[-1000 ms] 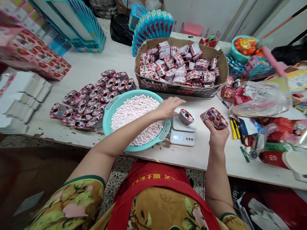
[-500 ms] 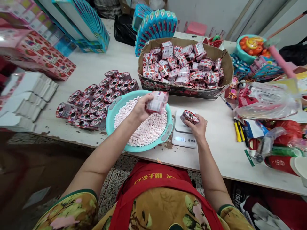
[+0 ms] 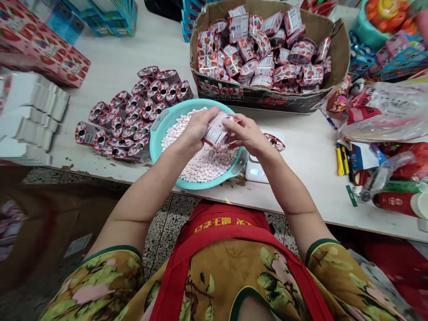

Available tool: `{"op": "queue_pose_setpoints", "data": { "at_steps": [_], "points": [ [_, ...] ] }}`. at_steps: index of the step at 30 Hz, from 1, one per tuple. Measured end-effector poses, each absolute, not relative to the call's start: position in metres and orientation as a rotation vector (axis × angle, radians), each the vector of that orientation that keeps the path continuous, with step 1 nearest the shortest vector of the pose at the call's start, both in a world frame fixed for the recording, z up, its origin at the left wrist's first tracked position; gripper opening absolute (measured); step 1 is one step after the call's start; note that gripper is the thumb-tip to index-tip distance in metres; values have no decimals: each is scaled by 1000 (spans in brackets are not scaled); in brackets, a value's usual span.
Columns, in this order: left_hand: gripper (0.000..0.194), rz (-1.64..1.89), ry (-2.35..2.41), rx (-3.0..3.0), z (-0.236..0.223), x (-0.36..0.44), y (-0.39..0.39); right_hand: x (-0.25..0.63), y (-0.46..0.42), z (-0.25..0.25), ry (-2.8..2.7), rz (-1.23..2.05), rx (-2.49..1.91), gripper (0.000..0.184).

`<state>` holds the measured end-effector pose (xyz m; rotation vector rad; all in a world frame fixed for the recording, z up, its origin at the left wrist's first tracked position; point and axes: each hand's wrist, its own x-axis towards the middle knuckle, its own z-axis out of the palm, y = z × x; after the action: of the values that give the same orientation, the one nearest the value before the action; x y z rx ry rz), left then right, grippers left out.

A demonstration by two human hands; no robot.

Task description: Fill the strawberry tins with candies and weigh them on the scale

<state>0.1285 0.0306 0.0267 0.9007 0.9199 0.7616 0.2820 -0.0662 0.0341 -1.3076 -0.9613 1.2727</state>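
Both hands, left hand (image 3: 197,127) and right hand (image 3: 245,133), clasp small strawberry-print candy box (image 3: 216,132), white label side up, over teal basin (image 3: 160,133).

Worn white table (image 3: 133,53) under basin (image 3: 157,142), scale (image 3: 259,171), carton (image 3: 267,96), perhaps pens (image 3: 343,158).

A small strawberry-printed tin (image 3: 216,131), tilted label-side up, sits above the pink-candy-filled teal basin (image 3: 157,133).

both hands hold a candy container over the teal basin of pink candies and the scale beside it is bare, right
Not quite. In the head view the scale is not bare: a small container sits on it. The left hand and right hand do hold a candy container over the teal basin.
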Motion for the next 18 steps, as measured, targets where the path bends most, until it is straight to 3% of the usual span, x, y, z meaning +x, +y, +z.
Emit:
{"op": "queue_pose_setpoints", "data": {
  "at_steps": [4,10,18],
  "points": [
    [33,737,921,930,26,129,39,287,-56,31,-889,1405,-1231,65],
    [10,747,908,980,20,134,32,288,-67,12,-931,1403,-1130,64],
    [40,771,922,1039,55,139,27,277,-79,0,-949,1255,-1185,59]
  ]
}}
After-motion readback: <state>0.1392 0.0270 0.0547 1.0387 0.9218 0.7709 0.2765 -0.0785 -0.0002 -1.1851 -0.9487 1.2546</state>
